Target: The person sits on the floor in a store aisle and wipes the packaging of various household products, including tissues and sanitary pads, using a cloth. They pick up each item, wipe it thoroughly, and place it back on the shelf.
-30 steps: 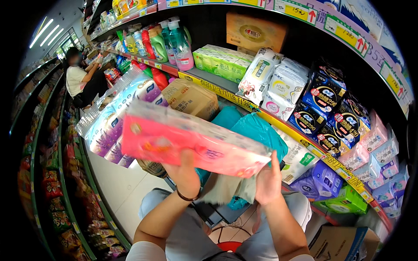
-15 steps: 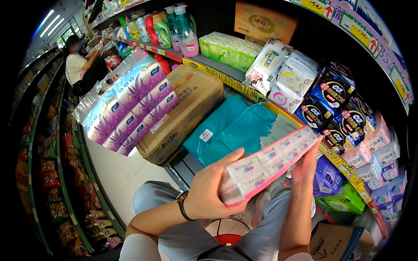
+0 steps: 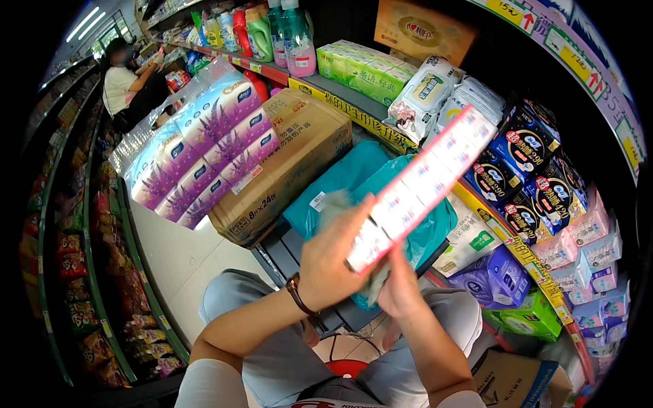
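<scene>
The left hand (image 3: 335,253) grips a tissue pack (image 3: 430,182) jutting beyond it; the overhang might tip it. Right hand (image 3: 401,291), just below: hold unclear.

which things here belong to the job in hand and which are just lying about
In use:
long pink-and-white plastic-wrapped pack, held in the left hand, right hand by its lower end
blurred grey cloth-like piece

Lying about:
purple-and-white plastic-wrapped roll pack
brown rectangular cardboard box
crumpled teal plastic bag
green rectangular plastic-wrapped pack
</scene>
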Action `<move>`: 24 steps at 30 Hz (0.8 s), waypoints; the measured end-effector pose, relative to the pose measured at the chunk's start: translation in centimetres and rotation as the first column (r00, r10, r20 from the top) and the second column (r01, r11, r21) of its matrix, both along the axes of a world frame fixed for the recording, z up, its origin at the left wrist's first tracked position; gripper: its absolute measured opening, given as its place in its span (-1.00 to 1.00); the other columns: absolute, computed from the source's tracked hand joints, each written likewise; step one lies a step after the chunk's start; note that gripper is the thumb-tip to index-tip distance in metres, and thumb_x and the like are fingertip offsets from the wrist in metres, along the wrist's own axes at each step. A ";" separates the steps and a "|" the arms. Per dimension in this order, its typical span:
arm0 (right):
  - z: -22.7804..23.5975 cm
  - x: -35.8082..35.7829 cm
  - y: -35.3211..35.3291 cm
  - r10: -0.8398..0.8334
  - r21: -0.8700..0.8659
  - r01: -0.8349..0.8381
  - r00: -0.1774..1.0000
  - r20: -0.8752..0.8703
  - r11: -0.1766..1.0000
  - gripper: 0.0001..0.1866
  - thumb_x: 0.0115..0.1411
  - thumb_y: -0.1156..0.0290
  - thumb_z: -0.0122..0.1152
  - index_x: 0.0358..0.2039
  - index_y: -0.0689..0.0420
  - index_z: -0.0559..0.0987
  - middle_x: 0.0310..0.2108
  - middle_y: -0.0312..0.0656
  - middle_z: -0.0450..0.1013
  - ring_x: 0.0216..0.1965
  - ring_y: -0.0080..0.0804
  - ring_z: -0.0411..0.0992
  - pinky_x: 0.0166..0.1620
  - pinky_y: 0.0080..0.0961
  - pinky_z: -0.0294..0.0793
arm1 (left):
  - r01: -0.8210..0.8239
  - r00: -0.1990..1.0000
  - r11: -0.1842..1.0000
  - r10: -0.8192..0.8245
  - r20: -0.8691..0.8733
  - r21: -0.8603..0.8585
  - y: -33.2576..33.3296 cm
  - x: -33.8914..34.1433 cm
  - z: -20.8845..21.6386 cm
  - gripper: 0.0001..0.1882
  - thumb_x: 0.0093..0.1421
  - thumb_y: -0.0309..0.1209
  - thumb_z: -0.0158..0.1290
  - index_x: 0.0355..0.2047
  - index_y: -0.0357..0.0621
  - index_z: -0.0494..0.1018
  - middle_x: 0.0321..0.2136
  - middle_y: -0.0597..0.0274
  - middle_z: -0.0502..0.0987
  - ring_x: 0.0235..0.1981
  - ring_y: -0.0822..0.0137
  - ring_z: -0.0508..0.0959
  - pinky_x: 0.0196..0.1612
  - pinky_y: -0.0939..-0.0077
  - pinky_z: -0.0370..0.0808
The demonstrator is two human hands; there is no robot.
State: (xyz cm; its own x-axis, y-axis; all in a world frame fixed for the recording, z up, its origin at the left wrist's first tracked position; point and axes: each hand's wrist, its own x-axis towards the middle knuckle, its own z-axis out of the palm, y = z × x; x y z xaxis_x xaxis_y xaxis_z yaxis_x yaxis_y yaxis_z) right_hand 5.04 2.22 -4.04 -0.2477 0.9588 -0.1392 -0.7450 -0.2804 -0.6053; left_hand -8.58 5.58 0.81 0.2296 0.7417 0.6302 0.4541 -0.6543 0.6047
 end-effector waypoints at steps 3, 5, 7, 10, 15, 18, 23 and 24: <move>0.4 -0.8 -0.2 0.056 -0.100 -0.047 0.994 0.093 0.994 -0.52 0.23 0.40 0.20 0.13 0.18 0.34 0.04 -0.22 0.40 0.07 -0.43 0.37 0.09 -0.43 0.37 | -0.130 0.987 0.991 0.133 0.086 -0.035 2.3 -1.4 0.4 -0.31 0.01 -0.48 0.28 0.16 -0.31 0.29 -0.02 -0.02 0.49 -0.04 0.24 0.52 0.03 0.44 0.41; 1.8 0.6 0.5 0.088 -0.162 -0.077 0.994 0.060 0.984 -0.53 0.15 0.50 0.25 0.08 0.20 0.38 -0.03 -0.18 0.46 -0.01 -0.38 0.44 0.03 -0.39 0.43 | -0.168 0.960 0.956 0.214 0.179 -0.240 3.7 -2.8 0.3 -0.31 0.01 -0.51 0.26 0.17 -0.26 0.28 0.00 0.02 0.48 -0.07 0.31 0.54 -0.01 0.47 0.45; 2.2 2.2 1.1 -0.026 -0.155 0.024 1.000 -0.010 0.988 -0.56 0.11 0.55 0.20 0.04 0.23 0.41 -0.12 -0.14 0.50 -0.13 -0.31 0.51 -0.05 -0.37 0.51 | 0.107 0.836 0.841 0.213 0.507 -0.530 4.7 -4.2 0.4 -0.43 0.11 -0.46 0.22 0.11 -0.35 0.30 -0.07 0.12 0.50 -0.11 0.43 0.53 -0.05 0.56 0.47; 2.7 5.3 1.3 -0.075 -0.099 0.072 0.997 -0.021 0.992 -0.57 0.11 0.48 0.13 0.03 0.24 0.42 -0.12 -0.10 0.50 -0.16 -0.27 0.53 -0.07 -0.35 0.54 | 0.436 0.729 0.585 0.215 0.650 -0.684 5.6 -6.8 0.0 -0.48 0.16 -0.36 0.18 0.08 -0.35 0.33 -0.11 0.17 0.53 -0.15 0.48 0.54 -0.11 0.57 0.49; 3.0 7.4 0.8 -0.195 -0.091 0.195 0.981 0.007 0.977 -0.52 0.11 0.48 0.08 0.09 0.26 0.36 -0.06 -0.04 0.48 -0.09 -0.18 0.50 -0.01 -0.27 0.51 | 0.228 0.895 0.573 0.195 0.401 -0.787 6.2 -8.5 -3.4 -0.55 0.15 -0.32 0.19 -0.02 -0.32 0.42 -0.14 0.18 0.54 -0.20 0.46 0.56 -0.13 0.54 0.49; 3.1 7.7 0.5 -0.183 -0.093 0.184 0.983 0.021 0.978 -0.49 0.10 0.60 0.05 0.11 0.28 0.33 -0.04 0.02 0.45 -0.04 -0.12 0.49 0.02 -0.16 0.51 | -0.340 0.933 0.909 0.293 -0.209 -0.241 5.1 -7.8 -3.8 -0.60 0.15 -0.35 0.17 -0.02 -0.25 0.43 -0.04 0.05 0.47 -0.01 0.27 0.47 0.05 0.40 0.39; 3.3 6.4 -0.1 0.007 -0.094 -0.010 0.999 -0.035 0.996 -0.34 -0.02 0.68 -0.03 0.19 0.30 0.25 0.05 0.05 0.38 0.05 -0.06 0.42 0.10 -0.13 0.43 | 0.291 0.939 0.786 -0.126 0.320 -0.546 2.1 -3.3 -0.8 -0.58 0.30 -0.25 0.01 0.07 -0.26 0.37 0.02 0.13 0.43 0.10 0.28 0.38 0.18 0.35 0.24; 3.6 6.0 -0.3 0.032 -0.095 -0.034 0.999 -0.027 0.995 -0.32 -0.05 0.67 -0.03 0.19 0.30 0.24 0.06 0.06 0.37 0.05 -0.06 0.41 0.11 -0.15 0.42 | 0.405 0.902 0.629 -0.154 0.405 -0.663 1.9 -2.9 -0.6 -0.58 0.31 -0.26 0.00 0.07 -0.26 0.35 0.01 0.16 0.44 0.09 0.31 0.39 0.17 0.37 0.25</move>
